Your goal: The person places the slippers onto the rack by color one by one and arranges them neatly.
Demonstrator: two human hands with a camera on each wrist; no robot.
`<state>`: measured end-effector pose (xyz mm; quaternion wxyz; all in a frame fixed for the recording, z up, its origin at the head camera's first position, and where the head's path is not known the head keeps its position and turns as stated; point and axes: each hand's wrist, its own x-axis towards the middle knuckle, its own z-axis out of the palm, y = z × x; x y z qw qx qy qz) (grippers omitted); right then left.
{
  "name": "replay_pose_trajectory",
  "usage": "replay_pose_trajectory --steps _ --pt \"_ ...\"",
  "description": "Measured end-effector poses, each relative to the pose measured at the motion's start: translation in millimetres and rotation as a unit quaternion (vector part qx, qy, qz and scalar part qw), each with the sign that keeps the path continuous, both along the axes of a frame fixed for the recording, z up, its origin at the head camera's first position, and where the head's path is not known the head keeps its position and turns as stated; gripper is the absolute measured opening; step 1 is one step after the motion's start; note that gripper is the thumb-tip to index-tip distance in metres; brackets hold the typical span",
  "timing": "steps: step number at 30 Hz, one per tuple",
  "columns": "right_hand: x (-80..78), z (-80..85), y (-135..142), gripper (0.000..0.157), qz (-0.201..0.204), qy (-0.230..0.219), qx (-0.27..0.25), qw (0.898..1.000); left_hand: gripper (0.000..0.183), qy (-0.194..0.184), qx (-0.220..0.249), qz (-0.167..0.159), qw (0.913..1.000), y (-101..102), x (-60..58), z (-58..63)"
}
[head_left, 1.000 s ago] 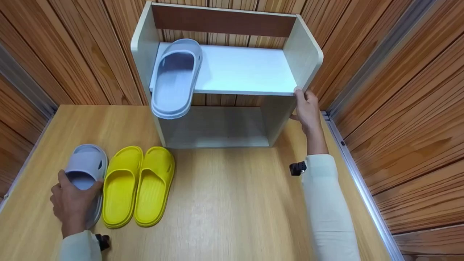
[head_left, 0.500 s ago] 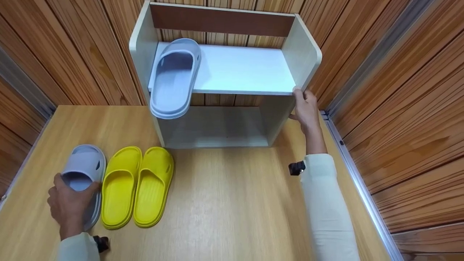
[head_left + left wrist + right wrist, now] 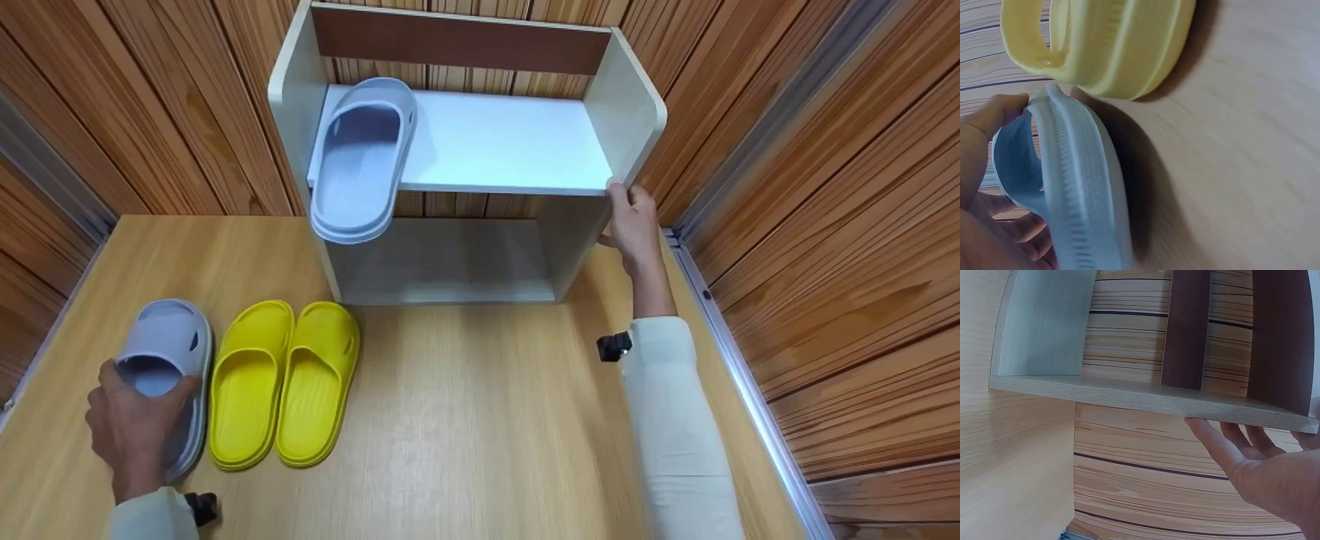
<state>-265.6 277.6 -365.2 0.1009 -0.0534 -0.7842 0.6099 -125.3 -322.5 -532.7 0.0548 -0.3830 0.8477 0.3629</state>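
Observation:
My left hand grips a grey slipper at the left, thumb on the side nearest the yellow slippers. In the left wrist view, a dark shadow lies along the sole of this grey slipper. Two yellow slippers stand side by side just right of it. Another grey slipper sits at the left end of the rack's white upper shelf, heel jutting past the front edge. At the rack's right side panel, my right hand holds the front edge at shelf height; in the right wrist view, its thumb touches the outer face.
The two-level rack stands at the back of a wooden surface, against a wood-panelled wall. A brown board crosses the rack's upper back. A metal rail runs along the right edge.
My left hand has shifted slightly left with the grey slipper, widening the gap to the yellow pair. The right hand stays on the rack's side panel.

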Motion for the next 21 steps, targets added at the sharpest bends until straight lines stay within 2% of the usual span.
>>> replay_pose_trajectory --steps 8,18,21 --pt "-2.0 1.3 -2.6 0.055 0.004 -0.010 -0.002 1.000 0.121 0.003 0.011 -0.006 0.9999 -0.8 4.5 9.6" --pt "0.4 2.8 0.6 0.059 -0.002 -0.023 -0.006 1.000 0.121 0.063 0.009 -0.041 0.9971 6.7 6.6 47.6" --pt "1.2 2.9 0.6 0.059 0.002 -0.013 -0.010 1.000 0.118 0.083 -0.002 -0.047 0.9955 10.2 8.8 57.5"
